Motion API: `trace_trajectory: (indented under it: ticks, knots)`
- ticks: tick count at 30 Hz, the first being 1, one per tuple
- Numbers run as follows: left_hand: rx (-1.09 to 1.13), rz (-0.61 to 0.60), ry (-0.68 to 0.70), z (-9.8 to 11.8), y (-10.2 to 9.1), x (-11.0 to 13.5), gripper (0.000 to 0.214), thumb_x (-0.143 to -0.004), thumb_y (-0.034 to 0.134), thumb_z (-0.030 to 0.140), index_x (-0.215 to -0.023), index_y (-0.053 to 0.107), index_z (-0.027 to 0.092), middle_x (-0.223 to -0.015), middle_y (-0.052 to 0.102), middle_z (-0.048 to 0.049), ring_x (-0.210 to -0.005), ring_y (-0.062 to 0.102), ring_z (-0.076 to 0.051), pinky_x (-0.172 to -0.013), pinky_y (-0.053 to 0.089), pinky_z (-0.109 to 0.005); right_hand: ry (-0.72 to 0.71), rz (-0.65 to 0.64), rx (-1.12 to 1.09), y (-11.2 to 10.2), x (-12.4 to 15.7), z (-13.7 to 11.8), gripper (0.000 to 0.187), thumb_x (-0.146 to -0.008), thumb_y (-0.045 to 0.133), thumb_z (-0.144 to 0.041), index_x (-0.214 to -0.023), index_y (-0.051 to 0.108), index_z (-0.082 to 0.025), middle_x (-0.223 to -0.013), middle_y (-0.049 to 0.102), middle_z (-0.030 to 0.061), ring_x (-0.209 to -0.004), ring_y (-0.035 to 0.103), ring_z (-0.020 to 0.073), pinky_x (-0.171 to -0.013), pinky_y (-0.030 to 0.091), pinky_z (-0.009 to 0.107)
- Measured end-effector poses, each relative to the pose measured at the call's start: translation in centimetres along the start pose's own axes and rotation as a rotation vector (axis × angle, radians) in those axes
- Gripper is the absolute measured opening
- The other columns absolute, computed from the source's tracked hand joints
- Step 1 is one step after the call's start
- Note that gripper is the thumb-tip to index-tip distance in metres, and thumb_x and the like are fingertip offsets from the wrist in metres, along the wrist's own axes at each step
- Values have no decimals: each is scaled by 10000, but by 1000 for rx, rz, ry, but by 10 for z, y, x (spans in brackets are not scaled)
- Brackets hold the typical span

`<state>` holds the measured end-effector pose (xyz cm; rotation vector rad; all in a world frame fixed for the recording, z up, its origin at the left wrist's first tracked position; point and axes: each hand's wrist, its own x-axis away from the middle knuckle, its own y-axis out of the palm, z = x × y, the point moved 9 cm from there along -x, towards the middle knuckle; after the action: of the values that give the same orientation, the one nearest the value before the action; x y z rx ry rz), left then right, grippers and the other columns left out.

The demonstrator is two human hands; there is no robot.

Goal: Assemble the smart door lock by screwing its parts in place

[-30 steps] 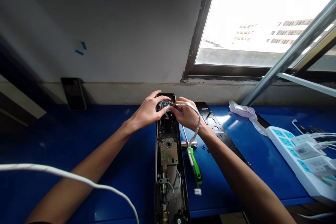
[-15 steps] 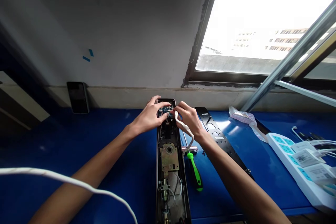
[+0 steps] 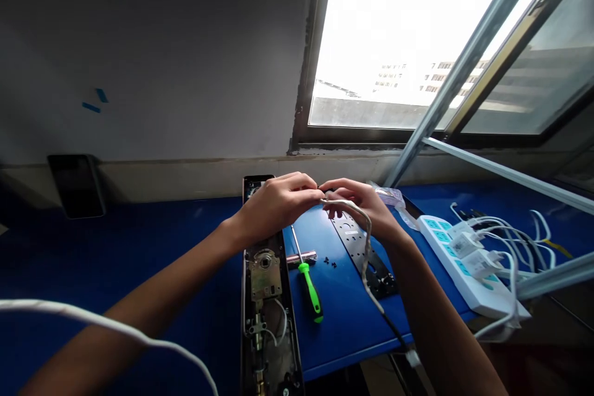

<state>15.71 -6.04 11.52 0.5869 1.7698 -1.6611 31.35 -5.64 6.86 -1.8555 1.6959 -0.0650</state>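
Note:
My left hand and my right hand meet fingertip to fingertip above the blue table, both closed on a white sheathed cable. The cable droops from my right hand and ends in a black stretch and a small connector. Under my left wrist lies an opened door lock body with a brass latch plate, its upper part hidden by that hand. A black perforated mounting plate sits beneath my right hand. A green-handled screwdriver and several tiny screws lie between them.
A white power strip with plugged-in chargers and tangled white cables stands at right. A phone leans on the wall. A plastic bag lies by the window frame. A white cable crosses the lower left.
The view has swung, shifting the table contents left. My hands have left the lock's top end and moved right over the mounting plate, taking the white cable with them.

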Motion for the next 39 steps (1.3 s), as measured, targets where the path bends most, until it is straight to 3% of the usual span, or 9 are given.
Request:
trace_trajectory:
  ticks: [3, 6, 9, 12, 16, 18, 26, 35, 39]
  knots:
    - [-55, -51, -33, -8, 22, -11, 338, -1113, 463, 237, -1081, 784, 137, -1051, 752, -125, -879, 729, -187, -716, 595, -297, 70, 26, -111, -26, 29, 12, 505, -1056, 479, -594, -1263, 690, -184, -886, 799, 84, -771, 770, 193, -718, 612, 335]
    - [-78, -193, -170, -26, 55, -22, 325, -1102, 469, 211, -1104, 785, 137, -1137, 749, -131, -925, 749, -199, -771, 608, -316, 119, 39, -146, -37, 46, 26, 467, -1002, 601, -590, -1176, 746, -181, -879, 811, 84, -777, 782, 194, -737, 633, 348]
    - [-118, -378, -366, -45, 88, -25, 321, -1064, 535, 171, -1340, 699, 154, -1325, 704, -152, -1090, 745, -240, -908, 605, -350, 169, 65, -132, -40, 44, 44, 459, -959, 689, -560, -1218, 738, -185, -926, 825, 82, -805, 793, 191, -761, 645, 350]
    - [-176, -495, -483, -57, 107, -22, 541, -987, 627, 141, -1520, 537, 112, -1311, 705, -229, -1143, 739, -344, -907, 605, -430, 233, 42, -79, -34, 27, 70, 489, -943, 712, -561, -1218, 723, -157, -969, 824, 104, -842, 796, 204, -803, 657, 372]
    - [-209, -704, -525, -62, 130, -5, 388, -925, 727, 245, -1297, 709, 134, -1144, 760, -227, -1051, 762, -410, -820, 606, -454, 370, -34, 73, -15, 5, 111, 333, -1003, 689, -437, -1139, 712, -133, -966, 773, 67, -812, 745, 167, -801, 645, 365]
    - [-209, -778, -514, -61, 138, 4, 284, -920, 738, 280, -1180, 759, 167, -1130, 768, -203, -1042, 764, -403, -812, 602, -446, 429, -71, 160, -5, 0, 127, 301, -1020, 671, -403, -1199, 685, -162, -1140, 735, 70, -945, 730, 181, -841, 641, 379]
    - [-196, -877, -461, -44, 149, 18, 224, -966, 693, 351, -1093, 781, 189, -1122, 776, -178, -1044, 757, -368, -821, 594, -432, 449, -119, 420, -5, 17, 135, 355, -1020, 667, -396, -1310, 648, -192, -1300, 688, 95, -1095, 705, 225, -950, 619, 447]
    - [-178, -873, -403, -27, 148, 18, 206, -974, 688, 368, -1026, 779, 191, -1049, 780, -152, -967, 760, -336, -757, 574, -383, 416, -179, 488, -4, 30, 130, 293, -1027, 660, -398, -1217, 680, -177, -1185, 723, 74, -987, 721, 188, -885, 632, 399]
    - [-161, -845, -375, -19, 136, 20, 237, -993, 668, 378, -1081, 778, 188, -1066, 776, -147, -983, 752, -340, -771, 574, -395, 366, -136, 492, -8, 30, 121, 261, -995, 711, -355, -1179, 705, -171, -1053, 762, 51, -892, 742, 173, -837, 637, 371]
